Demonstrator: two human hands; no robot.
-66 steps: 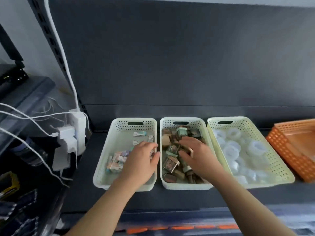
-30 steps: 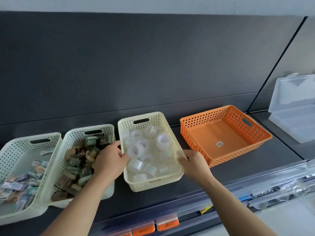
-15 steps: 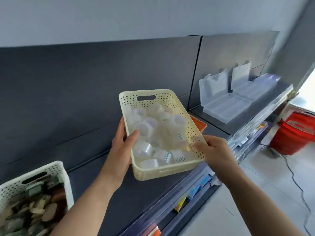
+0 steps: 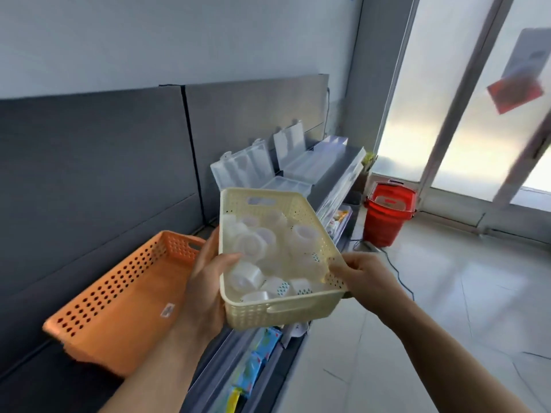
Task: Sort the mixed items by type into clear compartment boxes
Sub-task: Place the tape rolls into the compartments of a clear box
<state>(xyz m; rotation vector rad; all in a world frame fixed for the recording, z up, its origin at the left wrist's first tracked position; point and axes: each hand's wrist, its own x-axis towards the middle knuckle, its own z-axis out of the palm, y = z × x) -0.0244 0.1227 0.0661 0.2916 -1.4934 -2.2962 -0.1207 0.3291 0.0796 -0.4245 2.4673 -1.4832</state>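
Head view: a cream perforated plastic basket (image 4: 280,311) is held off the shelf, with translucent white tape rolls (image 4: 247,278) inside.
Left hand (image 4: 208,281): grips the cream basket's left wall, thumb over the rim.
Right hand (image 4: 360,275): grasps the cream basket's right rim, fingers curled.
Orange perforated plastic basket (image 4: 119,299): just left of the cream basket.
Clear plastic compartment boxes (image 4: 244,168): beyond the cream basket's far end, lids raised.

Most likely a small shop: dark gondola shelving with flat back panels (image 4: 89,180) fills the left of the frame. A clear rail (image 4: 338,190) edges the shelf above bright packets (image 4: 264,342) at lower centre. A red shopping basket (image 4: 387,216) sits on tiled floor (image 4: 462,293) by glazed doors (image 4: 447,120) at right.
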